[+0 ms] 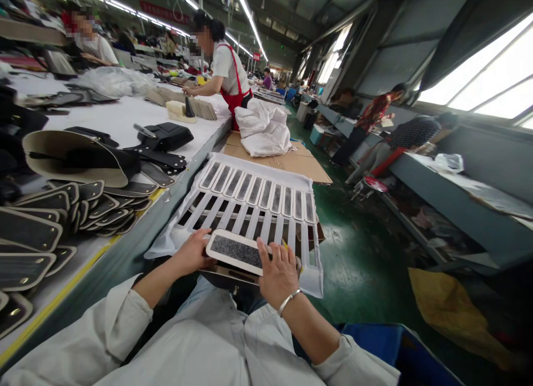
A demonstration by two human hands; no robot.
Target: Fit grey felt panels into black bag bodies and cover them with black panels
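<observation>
A dark-grey, rounded-rectangular panel with a cream rim (235,250) lies between the person's hands at the near edge of the white, cloth-covered slatted rack (317,266). The left hand (194,251) holds its left end, fingers curled in close; the right hand (278,272), with a silver bangle (288,301) at the wrist, holds its right end, fingers bent over the top face. Something dark sits under the panel, too hidden to name. Along the rack's far edge runs a row of narrow grey panels with pale rims (254,190). Beyond that edge are a flat brown cardboard sheet (308,163) and a crumpled white bag (264,128). To the left, by the yellow-striped right edge of the white-topped counter (137,111), black panels with cream borders (31,229) lie heaped; farther along that edge stands a co-worker in a red apron (235,94).
</observation>
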